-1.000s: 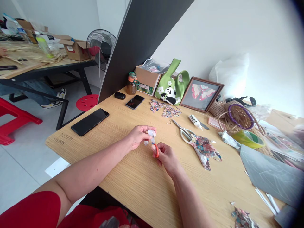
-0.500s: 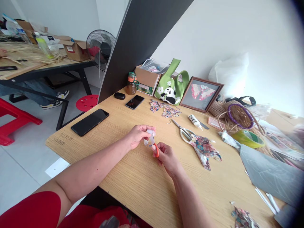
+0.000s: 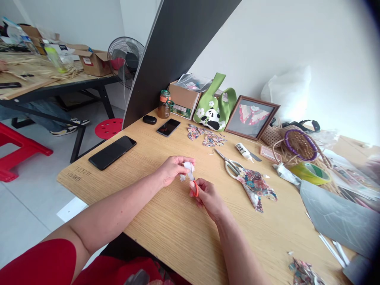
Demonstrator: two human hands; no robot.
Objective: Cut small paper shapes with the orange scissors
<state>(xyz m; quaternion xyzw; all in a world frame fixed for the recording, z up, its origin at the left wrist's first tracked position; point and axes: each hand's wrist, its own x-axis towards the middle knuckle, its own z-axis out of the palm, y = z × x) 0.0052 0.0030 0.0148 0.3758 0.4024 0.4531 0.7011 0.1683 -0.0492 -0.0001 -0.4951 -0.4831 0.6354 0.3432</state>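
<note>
My left hand (image 3: pixel 175 170) pinches a small whitish scrap (image 3: pixel 187 168), which looks like paper-backed fabric, above the wooden table. Fingers of my right hand (image 3: pixel 208 197) are closed round the orange handles of small scissors (image 3: pixel 195 188). Their blades point up and left, against the scrap. To the right lie larger white-handled scissors (image 3: pixel 233 168), their handle partly covered by a floral fabric piece (image 3: pixel 257 184). Cut floral pieces (image 3: pixel 206 135) lie farther back, and a white glue bottle (image 3: pixel 244 152) rests near a grey blade.
A black phone (image 3: pixel 113 152) and a smaller phone (image 3: pixel 168 127) lie at left. Behind stand a drink bottle (image 3: pixel 164 105), a green panda bag (image 3: pixel 212 111) and a picture frame (image 3: pixel 252 118). Yellow-green tape (image 3: pixel 310 174) and a scrap pile (image 3: pixel 305 272) are at right. A dark partition (image 3: pixel 178 47) rises behind.
The scrap has turned slightly in my left hand, so less of its coloured edge shows. My right hand and the small scissors have barely moved.
</note>
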